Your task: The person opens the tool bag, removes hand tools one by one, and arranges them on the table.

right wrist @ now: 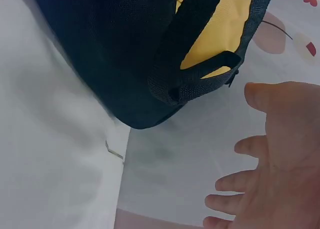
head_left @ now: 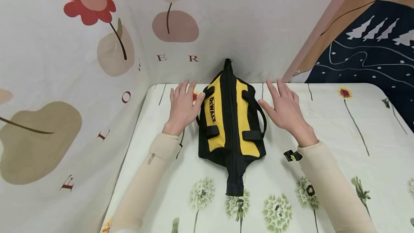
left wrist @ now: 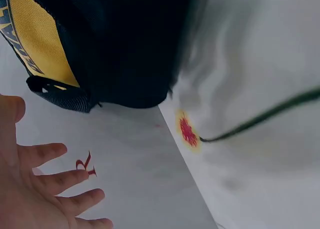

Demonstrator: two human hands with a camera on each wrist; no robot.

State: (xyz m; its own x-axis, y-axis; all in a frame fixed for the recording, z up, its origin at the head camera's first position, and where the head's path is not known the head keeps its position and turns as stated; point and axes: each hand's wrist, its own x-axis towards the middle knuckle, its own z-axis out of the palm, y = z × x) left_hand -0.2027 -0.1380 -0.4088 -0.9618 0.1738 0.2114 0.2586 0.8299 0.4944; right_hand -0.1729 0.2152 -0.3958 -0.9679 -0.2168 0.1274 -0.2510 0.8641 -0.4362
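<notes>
Black-and-yellow fabric zip bag [head_left: 230, 118] stands on the white floral-clothed counter [head_left: 178, 193], seemingly self-supporting; bare left grip [head_left: 183, 108] and right grip [head_left: 286, 109], outspread and empty, flank the bag, likely for balanced access.

The left forearm [head_left: 142, 193] slanted inward near the left edge of the surface [head_left: 326, 121], and the right forearm [head_left: 336, 190] angled inward from the opposite side, both pointing toward the far edge. The left hand [head_left: 183, 108] had its fingers [left wrist: 70, 180] extended and spread, thumb apart. The right hand [head_left: 285, 108] mirrored it, thumb angled inward. The backs of both showed in the head view.
</notes>
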